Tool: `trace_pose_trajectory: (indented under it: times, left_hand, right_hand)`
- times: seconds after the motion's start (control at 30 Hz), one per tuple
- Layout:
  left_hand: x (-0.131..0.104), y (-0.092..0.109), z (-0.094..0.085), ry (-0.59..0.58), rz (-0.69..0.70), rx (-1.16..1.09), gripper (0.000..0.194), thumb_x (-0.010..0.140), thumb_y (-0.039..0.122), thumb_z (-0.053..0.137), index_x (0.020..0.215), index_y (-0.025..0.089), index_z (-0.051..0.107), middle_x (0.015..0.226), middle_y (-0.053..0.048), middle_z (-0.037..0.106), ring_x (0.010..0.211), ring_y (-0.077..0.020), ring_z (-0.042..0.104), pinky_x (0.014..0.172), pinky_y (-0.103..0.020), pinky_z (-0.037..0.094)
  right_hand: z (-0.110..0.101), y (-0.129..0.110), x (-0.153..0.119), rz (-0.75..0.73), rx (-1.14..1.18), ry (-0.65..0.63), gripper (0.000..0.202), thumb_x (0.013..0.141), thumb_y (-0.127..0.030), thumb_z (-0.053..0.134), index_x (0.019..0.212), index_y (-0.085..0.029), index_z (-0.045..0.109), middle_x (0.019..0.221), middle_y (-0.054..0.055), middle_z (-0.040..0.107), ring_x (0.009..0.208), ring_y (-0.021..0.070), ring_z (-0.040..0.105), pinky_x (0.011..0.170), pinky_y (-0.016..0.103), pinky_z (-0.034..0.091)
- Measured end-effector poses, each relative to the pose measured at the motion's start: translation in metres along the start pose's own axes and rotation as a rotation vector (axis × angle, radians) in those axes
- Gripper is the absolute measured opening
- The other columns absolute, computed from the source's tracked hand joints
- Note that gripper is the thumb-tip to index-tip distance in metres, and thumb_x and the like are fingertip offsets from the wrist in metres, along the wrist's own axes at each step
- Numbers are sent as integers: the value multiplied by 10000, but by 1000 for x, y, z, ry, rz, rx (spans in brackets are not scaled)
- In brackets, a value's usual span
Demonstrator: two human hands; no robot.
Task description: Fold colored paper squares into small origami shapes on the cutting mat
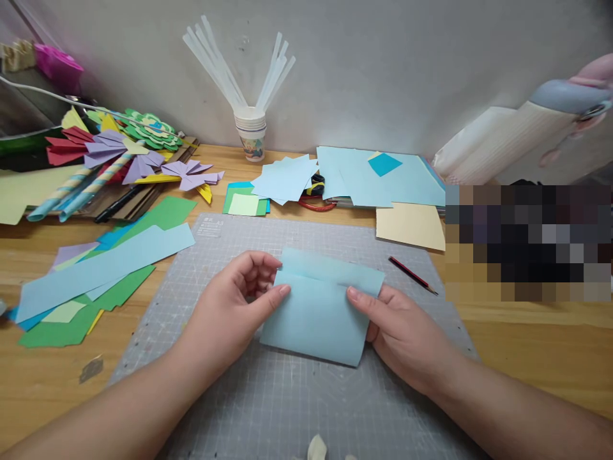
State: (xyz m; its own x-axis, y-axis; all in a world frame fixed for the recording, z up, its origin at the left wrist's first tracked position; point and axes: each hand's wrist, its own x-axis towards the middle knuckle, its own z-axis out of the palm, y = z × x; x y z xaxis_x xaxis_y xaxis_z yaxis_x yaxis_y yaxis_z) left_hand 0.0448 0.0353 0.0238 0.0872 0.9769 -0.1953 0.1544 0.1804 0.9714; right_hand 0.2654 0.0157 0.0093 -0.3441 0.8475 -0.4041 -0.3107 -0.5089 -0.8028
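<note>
A light blue sheet of paper is held above the grey cutting mat, its top part creased or overlapped along a line across it. My left hand pinches its left edge, thumb on the front and fingers curled behind. At the right edge my right hand grips it the same way, thumb on the face and most fingers hidden behind. A dark red pencil lies on the mat beyond my right hand.
Paper scraps and folded paper flowers cover the left side. A stack of paper cups with white strips stands by the wall. Blue sheets and a beige card lie at the back. A blurred patch hides the right.
</note>
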Motion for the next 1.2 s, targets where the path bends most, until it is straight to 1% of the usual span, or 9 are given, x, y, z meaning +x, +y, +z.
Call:
trace_pose_trajectory:
  times: [0.17,0.37,0.47,0.63,0.77,0.87,0.93,1.03,1.2]
  left_hand:
    - [1,4,0,-3,-60,-20,254,754,396,730,738,197,574,695,45,554,663,-106,498,590,-212,381]
    - [1,4,3,28,-140,-109,306,708,394,769,653,179,558,680,42,565,632,-95,464,574,-213,347]
    - [1,3,3,26,-157,-161,329,690,377,792,645,180,533,694,41,569,637,-97,467,574,-214,344]
    - [3,4,3,32,-139,-151,314,687,355,803,672,178,544,696,40,566,639,-93,472,573,-206,355]
    - [4,4,3,38,-143,-205,310,662,329,827,764,189,570,691,57,562,651,-84,494,587,-183,372]
    - [3,4,2,19,-189,-219,333,653,363,833,865,203,633,743,38,619,698,-106,539,622,-201,403]
    - [2,4,2,9,-220,-169,289,673,407,811,821,195,682,758,20,640,696,-114,542,631,-218,408]
    - [1,4,1,15,-244,-102,270,688,438,789,684,183,700,688,14,627,626,-109,500,593,-230,384]
    - [2,3,1,58,-235,-92,264,655,434,805,668,188,710,651,12,615,584,-112,476,539,-232,353]
  right_hand:
    - [2,-2,0,-5,-9,10,282,904,-417,619,1104,-241,711,1071,64,719,927,223,655,736,338,507]
    - [2,-2,-3,-7,-14,29,286,890,-421,633,1098,-242,714,1082,64,716,956,242,648,747,353,512]
    - [2,-2,-5,-6,2,34,279,894,-418,628,1104,-254,713,1099,61,714,983,252,643,755,361,513]
    - [3,-4,-5,-11,2,33,268,894,-411,627,1104,-270,715,1125,57,713,1029,269,636,795,384,515]
    - [2,-3,-4,-14,5,41,267,894,-401,632,1124,-288,709,1142,51,709,1052,270,631,823,394,511]
    - [1,-2,-5,-15,-9,44,280,895,-414,629,1129,-284,709,1144,60,708,1056,276,630,822,401,511]
    - [1,-2,-5,-21,-17,49,292,894,-421,628,1136,-279,706,1144,66,708,1055,281,631,816,405,512]
    - [1,-2,-6,-32,-31,65,310,887,-428,634,1153,-280,696,1140,70,710,1047,287,634,814,413,512]
    - [0,-3,-5,-53,-90,80,327,880,-441,636,1165,-285,680,1112,64,718,991,278,648,789,407,507]
